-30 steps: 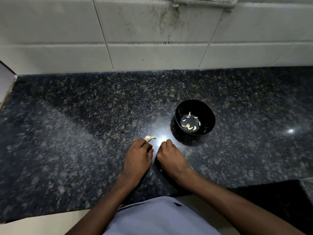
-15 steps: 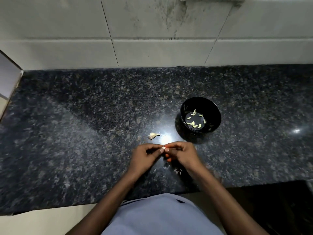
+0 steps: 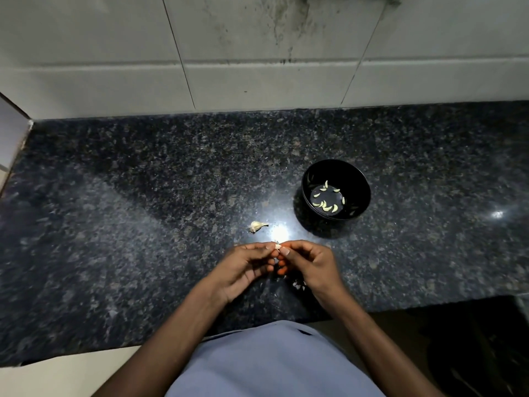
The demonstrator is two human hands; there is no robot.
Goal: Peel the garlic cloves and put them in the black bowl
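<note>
My left hand (image 3: 243, 267) and my right hand (image 3: 309, 263) meet fingertip to fingertip just above the dark granite counter (image 3: 143, 210). Between them they pinch one small pale garlic clove (image 3: 277, 247), mostly hidden by the fingers. The black bowl (image 3: 356, 179) stands on the counter up and to the right of my hands, with several peeled cloves (image 3: 326, 203) lying on its bottom. A bit of garlic with skin (image 3: 257, 226) lies on the counter just left of the bowl, above my left hand.
Scraps of garlic skin (image 3: 299, 285) lie on the counter under my right wrist. A white tiled wall (image 3: 257, 67) closes the back. The counter's front edge (image 3: 86, 353) runs just in front of my body, with a dark drop at the lower right.
A second ago both hands lay fists-down on the counter. They have lifted, come together and taken a clove between the fingertips. The garlic bit on the counter stayed put.
</note>
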